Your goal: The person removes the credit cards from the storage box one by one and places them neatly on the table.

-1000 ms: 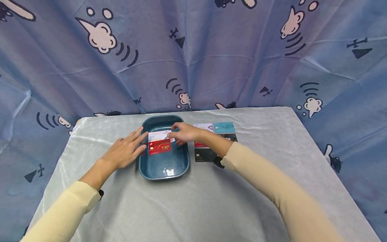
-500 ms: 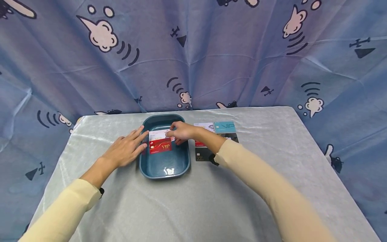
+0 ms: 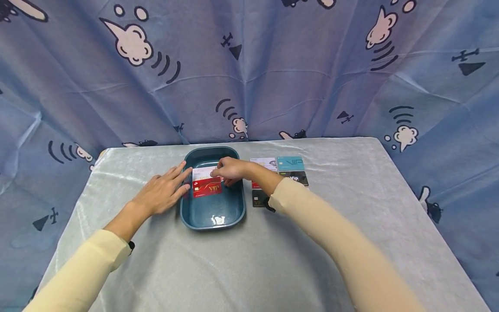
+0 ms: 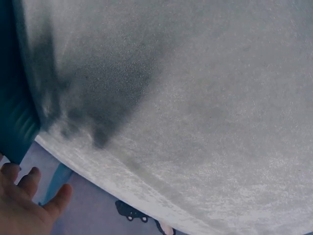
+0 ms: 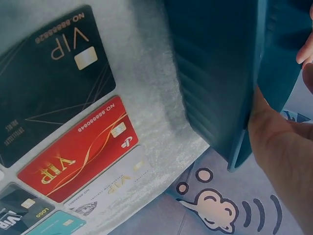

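Note:
A dark teal tray [image 3: 212, 219] stands on the table, holding a white VIP card [image 3: 200, 172] and, overlapping its lower edge, a red VIP card [image 3: 207, 188]. My right hand [image 3: 233, 170] reaches over the tray's right wall, curled fingers at the right end of the white card. The fingertips' underside is hidden. In the right wrist view, part of that hand lies against the tray rim. My left hand [image 3: 163, 193] spreads its relaxed fingers at the tray's left rim, two fingertips close to the cards; the left wrist view shows only its fingers [image 4: 58, 200].
Right of the tray, several cards lie in two columns: white [image 5: 110, 183], teal [image 3: 290, 164], black [image 3: 294, 177], red [image 5: 80, 152] and dark VIP [image 5: 58, 83]. My right forearm [image 3: 265, 178] passes over some. A patterned curtain [image 3: 249, 78] hangs behind the grey-covered table [image 3: 218, 273].
My right hand has shifted slightly left over the white card, its sleeve moving left too and uncovering more of the black card. The left hand stays nearly in place.

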A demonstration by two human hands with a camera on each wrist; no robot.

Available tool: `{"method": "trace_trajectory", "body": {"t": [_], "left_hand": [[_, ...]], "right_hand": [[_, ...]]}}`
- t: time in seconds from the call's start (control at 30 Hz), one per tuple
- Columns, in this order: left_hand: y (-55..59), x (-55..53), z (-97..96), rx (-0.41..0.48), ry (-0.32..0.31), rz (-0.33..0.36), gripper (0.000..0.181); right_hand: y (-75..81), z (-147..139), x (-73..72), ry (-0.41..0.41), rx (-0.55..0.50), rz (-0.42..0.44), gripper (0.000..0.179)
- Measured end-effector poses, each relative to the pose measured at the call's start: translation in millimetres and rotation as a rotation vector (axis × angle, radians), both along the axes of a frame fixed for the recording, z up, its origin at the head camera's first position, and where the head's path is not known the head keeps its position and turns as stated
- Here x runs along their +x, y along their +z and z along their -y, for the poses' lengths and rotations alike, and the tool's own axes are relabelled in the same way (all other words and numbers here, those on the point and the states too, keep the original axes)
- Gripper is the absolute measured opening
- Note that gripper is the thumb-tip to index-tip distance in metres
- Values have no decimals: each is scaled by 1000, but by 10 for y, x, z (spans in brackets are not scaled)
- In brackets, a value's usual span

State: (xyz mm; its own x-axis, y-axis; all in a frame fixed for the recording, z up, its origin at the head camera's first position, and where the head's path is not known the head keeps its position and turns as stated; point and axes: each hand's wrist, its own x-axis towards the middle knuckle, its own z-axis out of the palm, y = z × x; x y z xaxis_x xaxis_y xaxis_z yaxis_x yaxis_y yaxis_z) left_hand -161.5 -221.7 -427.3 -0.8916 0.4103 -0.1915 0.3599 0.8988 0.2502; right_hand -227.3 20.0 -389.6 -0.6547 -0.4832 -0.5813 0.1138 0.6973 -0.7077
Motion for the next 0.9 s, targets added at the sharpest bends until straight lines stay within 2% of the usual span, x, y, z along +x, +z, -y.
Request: {"method": "trace_trajectory", "body": {"t": [0.37, 0.6, 0.9], "left_hand": [[2, 5, 5, -13, -2, -4, 63], [-6, -3, 5, -11, -4, -5, 63], [-3, -8, 15, -6, -12, -6, 63]], "right_hand": [[-52, 75, -9, -25, -12, 27, 42], [-54, 121, 3, -24, 25, -5, 45], [-49, 146, 0, -67, 40, 19, 51]]}}
